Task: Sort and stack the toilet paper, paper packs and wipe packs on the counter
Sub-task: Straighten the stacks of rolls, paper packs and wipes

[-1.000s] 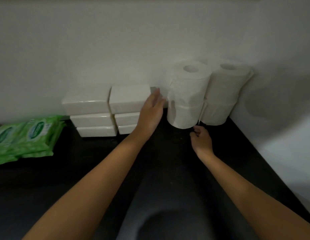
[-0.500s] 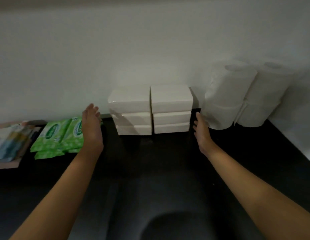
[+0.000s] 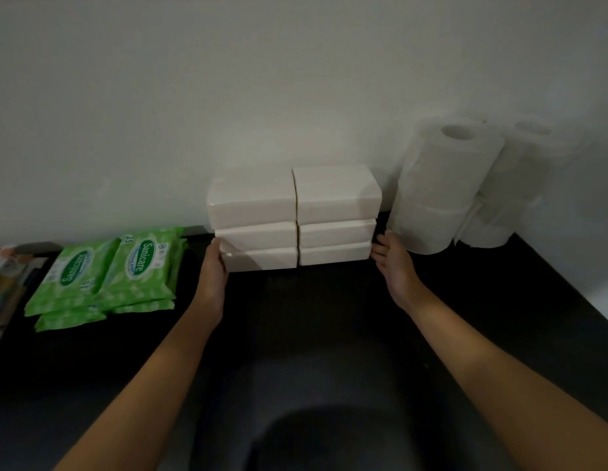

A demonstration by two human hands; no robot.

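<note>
I am looking down at a dark worktop that fills the lower half of the frame, with a pale wall across the upper half. Against that wall, right of centre, stand the toilet paper rolls: two upright columns side by side, each seemingly two rolls high, the right column partly hidden behind the left. At centre sit the white paper packs, six of them in two columns of three touching each other, their long axis running left to right across the frame, backed close to the wall. At the left of the frame lie the green wipe packs, flat and overlapping in a loose, fanned pile, well apart from the rolls and just beside my left hand. Some colourful items at the far left edge are too cut off to name. My left hand is flat and open, fingers together, pressed against the left end of the bottom pack. My right hand is likewise open and holding nothing, its fingers at the right end of the bottom pack, in the narrow gap between packs and rolls. So the block lies straight ahead, bracketed end to end between both palms, each hand equally near. I judge the move in hand is squaring the block; the untidy wipes look like the remaining work.
</note>
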